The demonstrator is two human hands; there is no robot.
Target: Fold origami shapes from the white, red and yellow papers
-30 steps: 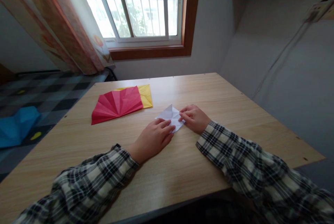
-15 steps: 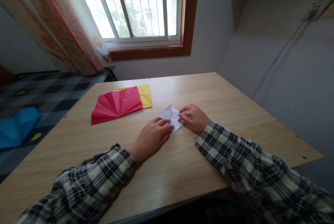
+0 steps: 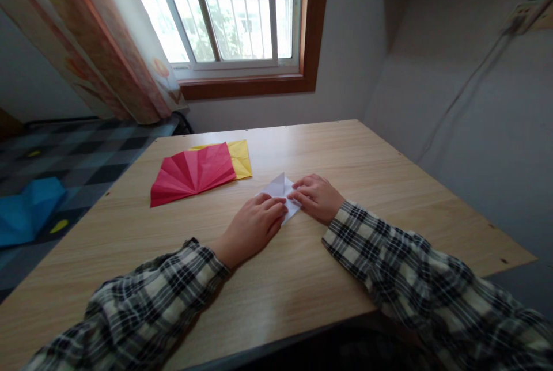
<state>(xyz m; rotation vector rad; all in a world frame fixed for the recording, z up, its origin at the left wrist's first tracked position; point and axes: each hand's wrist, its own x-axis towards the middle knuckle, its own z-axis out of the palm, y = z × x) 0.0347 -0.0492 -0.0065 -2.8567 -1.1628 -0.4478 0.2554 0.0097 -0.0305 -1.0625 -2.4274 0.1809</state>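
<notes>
On the table (image 3: 345, 152), white paper (image 3: 279, 188) under both hands' fingertips

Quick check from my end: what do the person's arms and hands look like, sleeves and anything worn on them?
Both arms wear long plaid shirt sleeves in black, grey and cream checks, the cuffs ending at the wrists. The left hand and right hand are bare: no gloves, and no rings or watch that I can make out.
</notes>
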